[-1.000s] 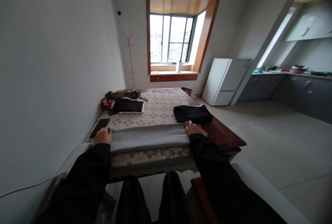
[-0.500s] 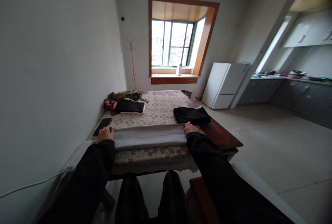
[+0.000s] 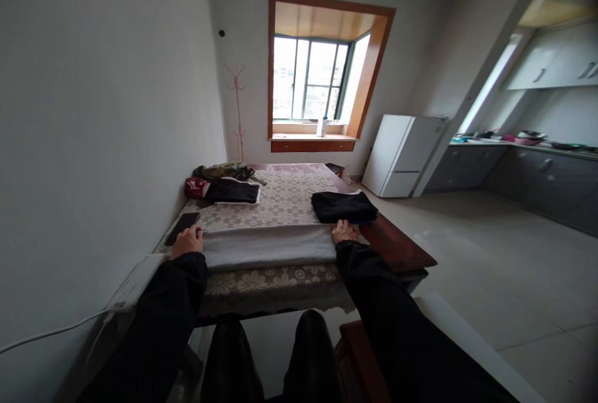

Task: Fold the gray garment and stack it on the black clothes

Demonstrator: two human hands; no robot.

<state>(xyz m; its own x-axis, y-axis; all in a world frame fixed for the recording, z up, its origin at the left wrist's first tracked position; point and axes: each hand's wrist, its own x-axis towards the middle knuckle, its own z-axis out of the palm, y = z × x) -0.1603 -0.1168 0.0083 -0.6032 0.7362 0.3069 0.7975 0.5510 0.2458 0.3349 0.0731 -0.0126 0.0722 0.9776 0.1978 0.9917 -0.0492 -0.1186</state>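
Observation:
A long strip of folded grey cloth lies across the near part of the table; I cannot tell what garment it is. At its left end, my left hand is closed with the fingers curled on the far corner. My right hand grips the opposite far corner, fingers bent over the edge. Just beyond the right hand sits a folded black garment. A dark phone lies beside my left hand, which partly covers it.
The table has a floral lace tablecloth. Farther left lie another folded black garment, a red packet and a greenish cloth bundle. A white box with a cable stands by the left wall. A wooden stool is near my right leg.
The grey cloth stays stretched between both hands. My hands have shifted only slightly, and the fingers of the right hand lie a little flatter over the cloth's edge.

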